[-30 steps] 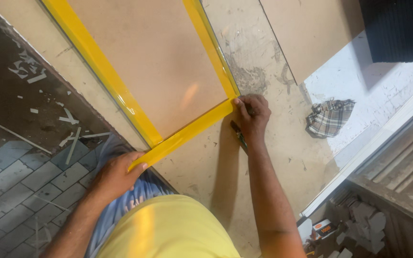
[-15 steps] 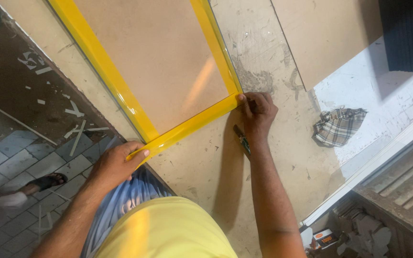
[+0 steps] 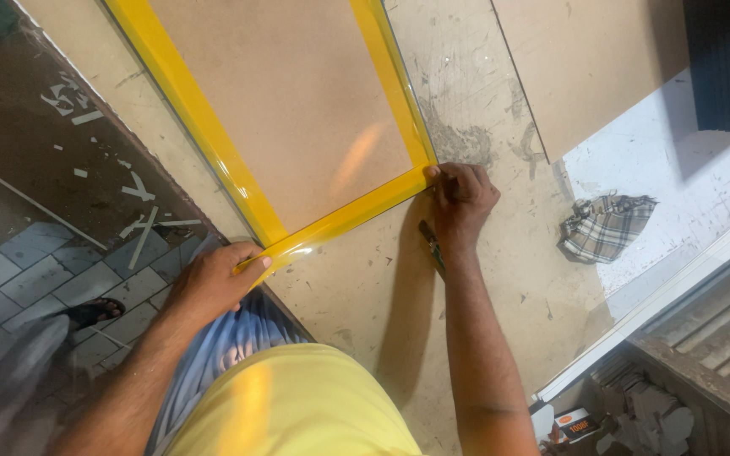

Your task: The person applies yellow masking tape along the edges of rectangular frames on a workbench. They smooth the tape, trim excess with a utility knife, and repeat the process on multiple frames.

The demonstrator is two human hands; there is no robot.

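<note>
A brown board edged with glossy yellow tape lies on a scratched beige worktable. My left hand presses the tape down at the board's near left corner, thumb on the yellow strip. At the near right corner, my right hand has its fingers closed on the tape's end. A small dark-handled cutter lies on the table just under my right wrist; whether the hand touches it is unclear.
A checked cloth lies crumpled on the white surface to the right. A second brown board rests at the upper right. Left of the table are a dark floor with white scraps, grey tiles and another person's sandalled foot.
The view has shifted slightly. Both hands stay at the two near corners of the board, still pressing the yellow tape. A sandalled foot came into view at the left.
</note>
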